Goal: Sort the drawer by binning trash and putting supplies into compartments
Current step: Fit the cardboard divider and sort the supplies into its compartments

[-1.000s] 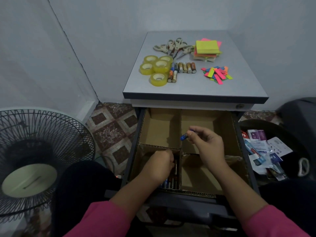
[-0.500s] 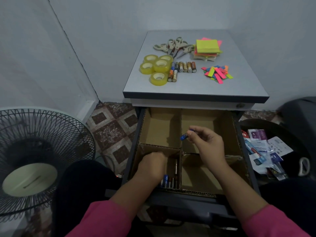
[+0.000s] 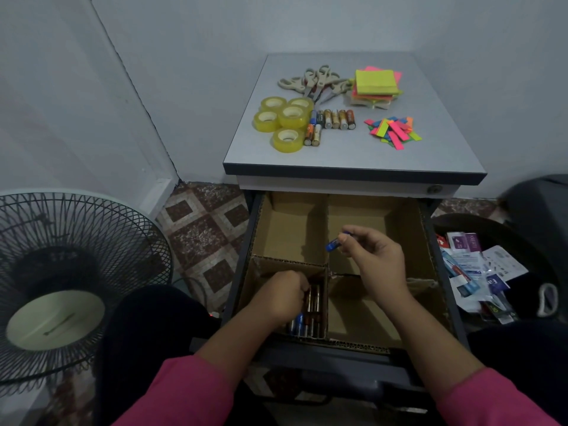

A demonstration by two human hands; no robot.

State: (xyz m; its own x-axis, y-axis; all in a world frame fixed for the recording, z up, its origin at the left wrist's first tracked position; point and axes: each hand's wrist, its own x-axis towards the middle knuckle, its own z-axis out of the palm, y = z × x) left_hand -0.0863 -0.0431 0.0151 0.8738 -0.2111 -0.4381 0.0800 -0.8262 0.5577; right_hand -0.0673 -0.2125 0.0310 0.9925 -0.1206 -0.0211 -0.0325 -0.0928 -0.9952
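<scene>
Mid battery-sorting: right hand [image 3: 373,259] pinches a blue battery [image 3: 334,243]; left hand [image 3: 284,295] curled among batteries [image 3: 309,315] in near-left compartment, grip unclear. Next: drop it in alongside.

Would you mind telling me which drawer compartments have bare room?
Both far compartments, left and right, and the near-right one show bare cardboard. The near-left one is crowded: batteries and the left hand.
</scene>
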